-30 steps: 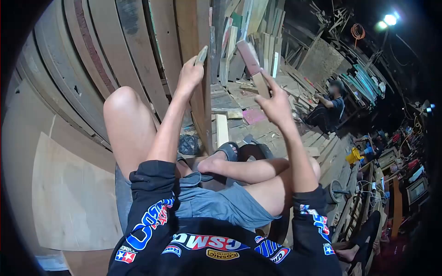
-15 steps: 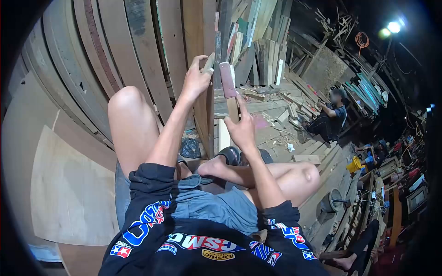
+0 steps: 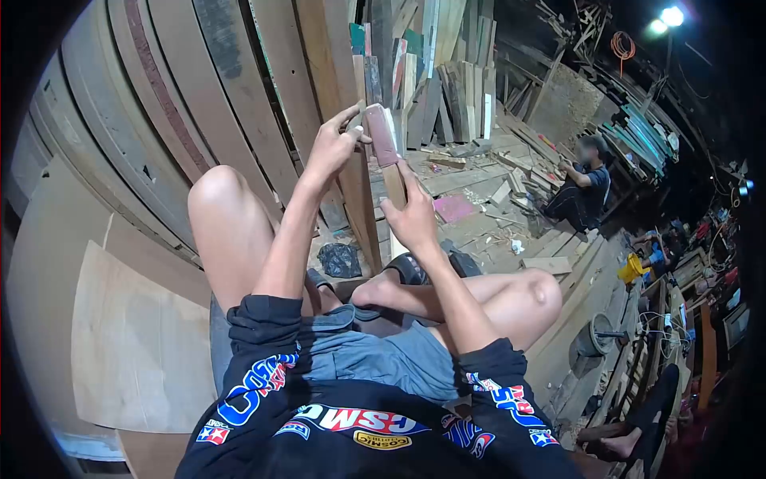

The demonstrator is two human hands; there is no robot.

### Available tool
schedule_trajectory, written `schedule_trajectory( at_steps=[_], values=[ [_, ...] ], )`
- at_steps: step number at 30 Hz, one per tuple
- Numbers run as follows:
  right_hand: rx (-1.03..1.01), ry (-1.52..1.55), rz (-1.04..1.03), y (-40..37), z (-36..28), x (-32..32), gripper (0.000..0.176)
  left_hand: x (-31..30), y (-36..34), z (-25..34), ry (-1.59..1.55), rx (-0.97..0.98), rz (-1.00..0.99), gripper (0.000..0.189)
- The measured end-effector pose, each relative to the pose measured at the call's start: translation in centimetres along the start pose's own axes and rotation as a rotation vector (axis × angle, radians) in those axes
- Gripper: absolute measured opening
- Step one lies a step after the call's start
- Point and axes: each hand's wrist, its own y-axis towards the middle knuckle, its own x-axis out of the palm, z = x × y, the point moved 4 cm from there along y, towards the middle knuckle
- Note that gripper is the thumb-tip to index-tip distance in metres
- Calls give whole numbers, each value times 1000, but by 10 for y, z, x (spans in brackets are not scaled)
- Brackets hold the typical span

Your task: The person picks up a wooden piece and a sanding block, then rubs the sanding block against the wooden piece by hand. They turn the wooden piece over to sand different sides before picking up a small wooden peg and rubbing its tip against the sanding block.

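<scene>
In my right hand (image 3: 412, 214) is a flat wooden stick (image 3: 394, 185) whose upper part is wrapped in reddish-pink sandpaper (image 3: 381, 136). The fingers close round its bare lower end, and the wrapped end points up. My left hand (image 3: 333, 150) is just left of the sandpaper, its fingers bent round a small pale wooden piece (image 3: 364, 120) that is mostly hidden. This piece is beside the wrapped end; whether they touch is hard to tell. Both hands are raised above my crossed legs.
Tall planks (image 3: 199, 72) lean at the left, by a curved pale sheet (image 3: 136, 335). A black plastic bag (image 3: 340, 260) lies near my feet. Another person (image 3: 585, 188) sits at the right among wood scraps. A bucket (image 3: 593, 335) and yellow container (image 3: 631, 269) are farther right.
The sandpaper-wrapped stick has moved slightly left, closer to my left hand. The small piece now shows less between my left fingers. The camera view has shifted a little.
</scene>
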Motion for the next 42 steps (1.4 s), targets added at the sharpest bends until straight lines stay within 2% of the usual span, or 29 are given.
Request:
schedule_trajectory(
  at_steps=[4, 9, 27, 30, 32, 36, 42],
  values=[
    [-31, -19, 27, 1, -2, -1, 72, 2, -2, 4, 90, 69, -17, 48],
    [-1, 45, 15, 1, 3, 1, 71, -2, -4, 8, 253, 123, 75, 49],
    [-34, 56, 32, -1, -3, -1, 71, -9, 9, -16, 236, 209, 106, 53],
    [-18, 72, 11, -1, -2, -1, 71, -3, -3, 1, 194, 173, 101, 52],
    [44, 110, -20, -1, -4, 0, 71, -5, -4, -1, 278, 199, 155, 51],
    [15, 107, -2, -1, -4, 0, 71, -3, -7, -1, 256, 212, 167, 48],
    [10, 128, -14, -1, 1, 3, 69, -1, -11, 8, 409, 195, 199, 46]
  ],
)
